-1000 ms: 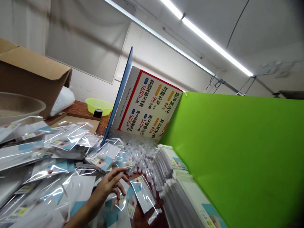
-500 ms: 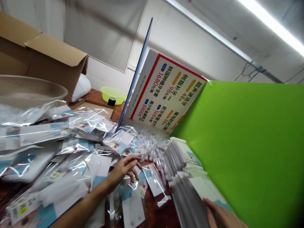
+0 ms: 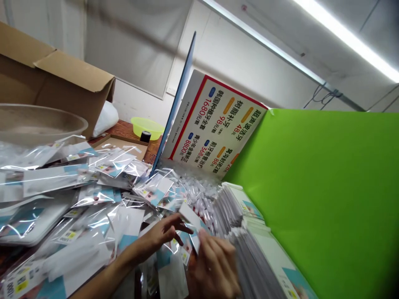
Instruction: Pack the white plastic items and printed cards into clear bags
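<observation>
My right hand, a little blurred, pinches a white and teal printed card between thumb and fingers. My left hand is right beside it, fingers apart, their tips at the card's left edge; whether they touch it I cannot tell. Beneath the hands lie clear plastic packets with printed cards. To the right of my right hand, a long stack of printed cards stands on edge. Behind the hands is a heap of small translucent plastic pieces.
Filled clear packets pile up across the left. A cardboard box and a large round basin stand behind them. Further back is a yellow-green bowl. A green board and a printed sign wall off the right and back.
My right hand has come left from the card stack, now with a card in its fingers. My left hand has stayed nearly in place, slightly lower and further right.
</observation>
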Tool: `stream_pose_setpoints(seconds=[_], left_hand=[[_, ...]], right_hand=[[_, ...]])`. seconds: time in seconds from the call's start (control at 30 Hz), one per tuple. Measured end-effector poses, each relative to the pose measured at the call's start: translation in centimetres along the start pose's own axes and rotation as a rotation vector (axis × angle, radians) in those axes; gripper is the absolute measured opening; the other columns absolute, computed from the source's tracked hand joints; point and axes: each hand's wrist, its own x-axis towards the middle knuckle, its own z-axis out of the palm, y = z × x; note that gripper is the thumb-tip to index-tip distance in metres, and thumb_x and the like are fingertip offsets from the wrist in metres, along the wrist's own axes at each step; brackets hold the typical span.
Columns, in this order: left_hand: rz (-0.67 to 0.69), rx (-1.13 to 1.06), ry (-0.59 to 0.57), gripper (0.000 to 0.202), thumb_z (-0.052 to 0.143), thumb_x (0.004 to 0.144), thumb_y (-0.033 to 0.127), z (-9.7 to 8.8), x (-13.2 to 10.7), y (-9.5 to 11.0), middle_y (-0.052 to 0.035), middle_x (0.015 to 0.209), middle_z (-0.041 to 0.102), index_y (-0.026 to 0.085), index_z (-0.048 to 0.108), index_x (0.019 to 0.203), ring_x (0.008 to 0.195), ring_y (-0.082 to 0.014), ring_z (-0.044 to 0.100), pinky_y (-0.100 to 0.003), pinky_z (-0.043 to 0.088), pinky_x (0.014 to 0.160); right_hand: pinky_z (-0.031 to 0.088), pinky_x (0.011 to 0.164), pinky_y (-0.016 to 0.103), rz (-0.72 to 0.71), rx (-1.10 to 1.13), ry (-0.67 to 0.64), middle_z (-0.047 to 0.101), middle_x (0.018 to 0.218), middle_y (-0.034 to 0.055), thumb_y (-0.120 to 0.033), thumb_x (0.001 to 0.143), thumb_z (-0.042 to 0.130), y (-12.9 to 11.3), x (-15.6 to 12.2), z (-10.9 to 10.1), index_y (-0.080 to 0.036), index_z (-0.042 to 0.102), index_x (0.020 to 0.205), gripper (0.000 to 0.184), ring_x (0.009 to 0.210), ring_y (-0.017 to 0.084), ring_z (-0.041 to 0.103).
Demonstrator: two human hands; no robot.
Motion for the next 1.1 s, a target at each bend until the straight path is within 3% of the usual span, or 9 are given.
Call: stream_pose_setpoints(seconds=[0.07,0.17,0.27,0.37,0.5,0.73,0.87,1.0,1.1], left_hand=[[-0.045,0.096,0.09,0.068,0.063,0.075,0.079,0.1,-0.1,-0.1,-0.0096,0.093,0.072,0.015,0.074,0.097,0.086,-0.0243,0.064,-0.032,0.051,0.073],[-0.167,0.12,0.474,0.06,0.067,0.073,0.077,0.1,0.5,-0.7,-0.0024,0.071,0.065,0.017,0.066,0.072,0.074,-0.0199,0.059,-0.029,0.048,0.07],[-0.224,0.04,0.706,0.063,0.064,0.068,0.083,-0.2,1.3,-1.0,0.002,0.061,0.057,0.02,0.057,0.067,0.061,-0.017,0.054,-0.029,0.046,0.062],[-0.218,0.038,0.686,0.064,0.067,0.064,0.083,-0.5,1.7,-0.9,0.003,0.057,0.055,0.02,0.057,0.066,0.054,-0.0141,0.048,-0.027,0.04,0.055],[-0.196,0.097,0.613,0.06,0.069,0.068,0.077,-0.7,1.6,-1.0,0.0008,0.059,0.058,0.018,0.06,0.063,0.056,-0.0137,0.048,-0.026,0.037,0.055],[-0.225,0.066,0.551,0.057,0.07,0.075,0.07,-1.1,1.4,-1.3,-0.0029,0.068,0.067,0.013,0.066,0.076,0.062,-0.0157,0.056,-0.026,0.042,0.061],[-0.231,0.066,0.519,0.051,0.073,0.078,0.063,-1.2,1.2,-1.2,-0.0065,0.078,0.074,0.013,0.071,0.086,0.069,-0.0188,0.063,-0.028,0.047,0.065],[-0.246,0.074,0.523,0.048,0.077,0.076,0.058,-1.1,1.1,-0.9,-0.0081,0.088,0.076,0.013,0.071,0.092,0.079,-0.0209,0.067,-0.029,0.051,0.073],[-0.2,0.047,0.548,0.042,0.083,0.073,0.049,-0.8,1.2,-0.5,-0.0059,0.089,0.076,0.016,0.065,0.092,0.083,-0.021,0.069,-0.029,0.052,0.076]], right_hand=[[0.051,0.093,0.049,-0.082,0.037,-0.148,0.08,0.108,0.0081,-0.002,0.085,0.064,-1.4,0.1,3.7,-0.023,0.065,0.132,0.051,0.097,0.029,0.07],[0.053,0.095,0.043,-0.097,0.16,-0.398,0.077,0.112,0.0069,-0.01,0.092,0.059,-0.2,1.1,5.9,-0.024,0.068,0.124,0.036,0.104,0.025,0.068],[0.055,0.088,0.034,0.202,0.09,-0.506,0.077,0.103,0.0059,-0.024,0.1,0.051,4.4,2.6,6.3,-0.024,0.071,0.105,0.021,0.099,0.021,0.069],[0.054,0.084,0.033,0.53,-0.22,-0.616,0.076,0.101,0.01,-0.033,0.102,0.043,9.3,3.7,7.3,-0.019,0.071,0.1,0.031,0.093,0.023,0.07],[0.052,0.081,0.034,0.565,-0.37,-0.733,0.076,0.1,0.0147,-0.027,0.094,0.053,12.3,2.6,9.4,-0.014,0.072,0.1,0.023,0.095,0.028,0.071],[0.047,0.084,0.04,0.561,-0.517,-0.811,0.073,0.106,0.0209,-0.012,0.09,0.049,12.3,0.2,10.8,-0.009,0.068,0.112,0.029,0.105,0.036,0.065],[0.044,0.09,0.041,0.585,-0.483,-0.802,0.074,0.108,0.0185,-0.007,0.089,0.046,12.4,0.4,10.7,-0.012,0.071,0.108,0.032,0.107,0.034,0.063],[0.041,0.094,0.044,0.658,-0.361,-0.733,0.072,0.105,0.0201,-0.005,0.084,0.049,12.3,0.8,10.2,-0.012,0.073,0.094,0.027,0.106,0.035,0.06],[0.036,0.101,0.048,0.747,-0.219,-0.6,0.067,0.11,0.0222,-0.005,0.084,0.044,12.3,1.3,9.6,-0.011,0.071,0.096,0.03,0.112,0.035,0.054]])
